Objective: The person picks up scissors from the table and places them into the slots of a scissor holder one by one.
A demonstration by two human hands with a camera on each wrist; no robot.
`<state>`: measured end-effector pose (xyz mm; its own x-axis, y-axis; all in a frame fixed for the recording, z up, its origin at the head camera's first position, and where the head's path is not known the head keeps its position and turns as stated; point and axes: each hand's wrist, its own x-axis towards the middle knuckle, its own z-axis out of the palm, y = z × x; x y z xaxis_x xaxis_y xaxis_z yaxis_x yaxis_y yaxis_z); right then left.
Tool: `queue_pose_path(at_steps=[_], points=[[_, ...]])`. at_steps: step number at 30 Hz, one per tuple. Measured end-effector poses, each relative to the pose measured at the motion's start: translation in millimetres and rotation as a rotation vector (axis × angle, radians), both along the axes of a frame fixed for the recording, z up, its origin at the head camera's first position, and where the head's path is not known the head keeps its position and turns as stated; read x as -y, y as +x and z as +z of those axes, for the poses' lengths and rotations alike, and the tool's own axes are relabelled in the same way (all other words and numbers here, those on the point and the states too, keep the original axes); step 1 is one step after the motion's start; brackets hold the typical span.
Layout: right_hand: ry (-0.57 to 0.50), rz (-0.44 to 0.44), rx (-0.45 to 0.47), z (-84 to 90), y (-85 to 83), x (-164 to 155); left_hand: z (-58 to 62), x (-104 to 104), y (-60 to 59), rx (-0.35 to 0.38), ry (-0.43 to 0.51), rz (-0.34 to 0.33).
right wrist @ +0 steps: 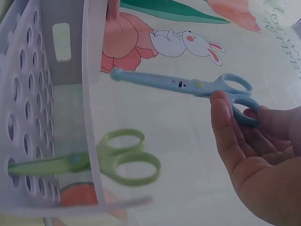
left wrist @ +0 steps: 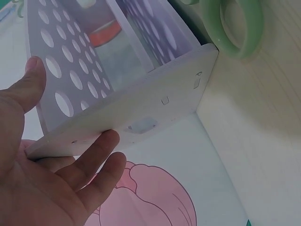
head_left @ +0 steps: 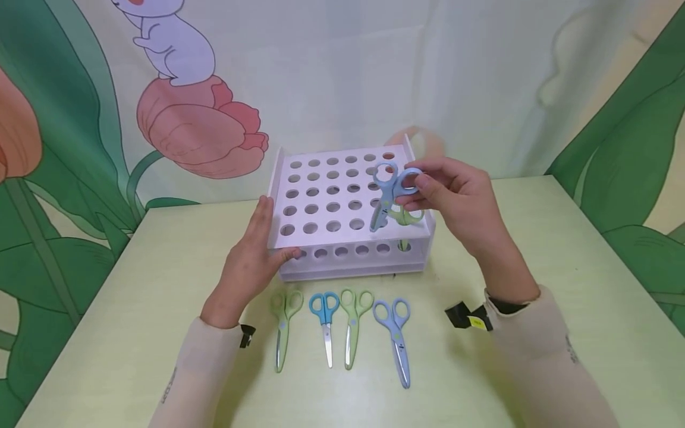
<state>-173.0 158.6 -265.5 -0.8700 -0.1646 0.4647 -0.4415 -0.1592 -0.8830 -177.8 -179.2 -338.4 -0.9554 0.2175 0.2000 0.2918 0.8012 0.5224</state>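
Observation:
My left hand (head_left: 241, 264) grips the left side of a white two-tier rack (head_left: 323, 217) with rows of round holes. In the left wrist view its thumb lies at the holed top and its fingers (left wrist: 101, 149) touch the side panel. With my right hand (head_left: 465, 202) I pinch a handle loop of light blue scissors (head_left: 386, 193), blades pointing down over the rack's right part. The right wrist view shows these scissors (right wrist: 160, 81) apart from the rack. Green scissors (right wrist: 75, 163) stand in the front right hole, handles above the top plate, blades running through both tiers.
In front of the rack, a row of scissors lies on the table: green (head_left: 282, 327), bright blue with bare metal blades (head_left: 323, 318), green (head_left: 351, 324) and light blue (head_left: 398, 336). Behind the table hangs a printed curtain (head_left: 332, 77).

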Motion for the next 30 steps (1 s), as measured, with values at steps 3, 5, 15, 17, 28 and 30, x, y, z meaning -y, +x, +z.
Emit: queue_pose_path(at_steps=[3, 5, 15, 17, 28, 30], points=[[0.035, -0.024, 0.014, -1.2, -3.2, 12.6, -1.2, 1.3, 0.5, 0.005, 0.013, 0.001], [0.06, -0.042, 0.013, -2.4, -4.9, 20.2, -2.4, 1.4, 0.8, 0.01, 0.022, -0.001], [0.243, -0.13, 0.019, -11.2, -11.7, 46.4, -0.8, 2.4, -0.2, -0.01, 0.008, -0.009], [0.268, -0.141, 0.021, -12.2, -11.9, 48.7, -0.2, 2.4, 0.1, -0.011, 0.005, -0.009], [0.41, -0.215, 0.012, -18.1, -11.8, 53.2, 1.8, 2.0, -0.5, 0.012, 0.004, 0.0], [0.439, -0.223, 0.014, -19.2, -12.2, 54.5, 2.0, 1.9, -0.5, 0.016, 0.002, 0.003]])
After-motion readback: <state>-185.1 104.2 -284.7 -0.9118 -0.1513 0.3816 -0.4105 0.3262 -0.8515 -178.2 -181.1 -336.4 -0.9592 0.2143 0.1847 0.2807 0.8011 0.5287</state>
